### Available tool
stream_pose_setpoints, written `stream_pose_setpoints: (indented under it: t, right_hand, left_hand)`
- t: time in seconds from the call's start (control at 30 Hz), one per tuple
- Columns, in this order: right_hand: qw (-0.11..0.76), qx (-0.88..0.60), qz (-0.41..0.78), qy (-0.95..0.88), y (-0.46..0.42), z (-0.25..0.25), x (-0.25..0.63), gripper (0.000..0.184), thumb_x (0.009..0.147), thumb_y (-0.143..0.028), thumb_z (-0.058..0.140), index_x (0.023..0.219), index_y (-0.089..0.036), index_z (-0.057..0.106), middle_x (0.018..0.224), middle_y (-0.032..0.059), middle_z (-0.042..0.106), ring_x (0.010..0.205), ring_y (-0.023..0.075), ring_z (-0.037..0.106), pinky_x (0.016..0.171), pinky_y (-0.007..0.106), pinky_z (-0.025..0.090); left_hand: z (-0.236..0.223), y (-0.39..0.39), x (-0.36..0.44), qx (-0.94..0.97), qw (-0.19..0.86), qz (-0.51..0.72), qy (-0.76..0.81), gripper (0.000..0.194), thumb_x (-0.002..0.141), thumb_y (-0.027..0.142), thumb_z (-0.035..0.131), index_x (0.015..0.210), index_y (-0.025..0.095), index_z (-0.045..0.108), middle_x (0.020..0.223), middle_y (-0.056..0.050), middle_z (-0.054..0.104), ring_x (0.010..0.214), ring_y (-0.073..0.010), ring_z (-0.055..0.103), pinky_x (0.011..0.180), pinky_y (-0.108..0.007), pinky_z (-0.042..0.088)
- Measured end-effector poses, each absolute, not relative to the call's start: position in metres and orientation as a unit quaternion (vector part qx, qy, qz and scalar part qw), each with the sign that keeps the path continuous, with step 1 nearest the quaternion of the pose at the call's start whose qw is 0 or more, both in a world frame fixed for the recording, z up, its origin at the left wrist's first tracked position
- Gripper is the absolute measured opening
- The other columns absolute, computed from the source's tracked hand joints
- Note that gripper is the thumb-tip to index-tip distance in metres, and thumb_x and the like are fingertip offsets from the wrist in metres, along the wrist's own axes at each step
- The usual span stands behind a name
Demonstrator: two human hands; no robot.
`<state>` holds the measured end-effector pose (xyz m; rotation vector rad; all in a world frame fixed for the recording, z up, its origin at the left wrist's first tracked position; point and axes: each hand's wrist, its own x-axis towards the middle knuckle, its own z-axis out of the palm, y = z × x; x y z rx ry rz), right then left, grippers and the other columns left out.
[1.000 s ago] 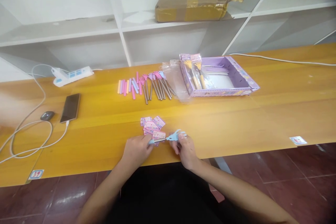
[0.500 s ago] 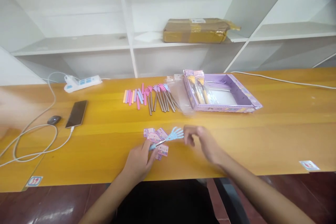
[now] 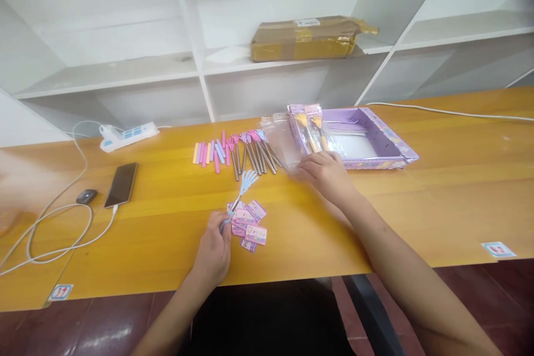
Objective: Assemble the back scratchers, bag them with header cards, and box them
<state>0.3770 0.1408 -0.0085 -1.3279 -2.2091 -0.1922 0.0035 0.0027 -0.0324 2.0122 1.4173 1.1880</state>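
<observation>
My left hand point(image 3: 213, 247) is closed around the light-blue handle of a back scratcher point(image 3: 249, 179), whose hand-shaped blue head points up and away. Beside it lies a loose pile of pink and purple printed cards point(image 3: 255, 234). My right hand point(image 3: 327, 178) is at the near corner of the clear plastic bags point(image 3: 279, 142), fingers curled down on the film; its fingertips are partly hidden. Farther back, several metal-rod back scratchers point(image 3: 254, 153) with pink, purple and blue heads lie side by side. Coloured handle sleeves point(image 3: 208, 152) lie left of them.
A purple display box point(image 3: 375, 164) holds two bagged yellow back scratchers point(image 3: 311, 130) at its left side. Left on the table are a phone point(image 3: 120, 184), a mouse point(image 3: 87, 196), a power strip point(image 3: 129, 136) and white cables. A taped carton point(image 3: 302, 41) sits on the shelf behind.
My right hand has moved away from the scratcher's head, up to the plastic bags by the box. My left hand has drawn slightly left, tilting the scratcher more upright. The view has shifted slightly.
</observation>
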Motion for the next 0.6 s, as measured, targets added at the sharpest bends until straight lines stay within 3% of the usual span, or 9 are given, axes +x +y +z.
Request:
stream_pose_setpoints:
  t: [0.17,0.33,0.5,0.6]
  right_hand:
    - [0.394,-0.501,0.020,-0.770,0.148,-0.009,0.380,0.035,0.104,-0.050,0.069,0.083,-0.023,0.077,0.089,0.0093,0.076,0.085,0.0269,0.068,0.081,0.042,0.051]
    - [0.483,-0.534,0.154,-0.677,0.146,-0.010,0.373,0.054,0.080,-0.071,0.088,0.067,-0.023,0.068,0.074,0.0047,0.069,0.067,0.0206,0.060,0.063,0.035,0.045]
    - [0.538,-0.563,0.203,-0.593,0.146,-0.005,0.372,0.044,0.081,-0.061,0.088,0.076,-0.023,0.069,0.069,0.0014,0.068,0.058,0.0164,0.055,0.057,0.032,0.043]
    - [0.540,-0.561,0.131,-0.613,0.142,0.006,0.372,0.028,0.092,-0.047,0.078,0.083,-0.023,0.066,0.086,0.0040,0.078,0.058,0.0151,0.057,0.060,0.032,0.048]
  left_hand:
    - [-0.028,0.003,0.004,0.745,0.182,0.426,0.481,0.021,0.115,0.026,0.042,0.134,0.027,0.050,0.120,-0.009,0.063,0.111,-0.0218,0.070,0.099,-0.041,0.060]
    - [-0.025,0.002,0.004,0.750,0.179,0.428,0.472,0.020,0.115,0.023,0.042,0.133,0.027,0.050,0.118,-0.009,0.063,0.107,-0.0211,0.069,0.095,-0.040,0.060]
    - [-0.014,0.001,0.005,0.758,0.192,0.393,0.484,0.024,0.115,0.025,0.039,0.124,0.026,0.061,0.111,-0.008,0.065,0.100,-0.0220,0.068,0.090,-0.037,0.059]
    - [-0.006,-0.001,0.006,0.754,0.231,0.354,0.504,0.031,0.113,0.024,0.039,0.112,0.025,0.070,0.111,-0.008,0.064,0.097,-0.0217,0.067,0.086,-0.035,0.059]
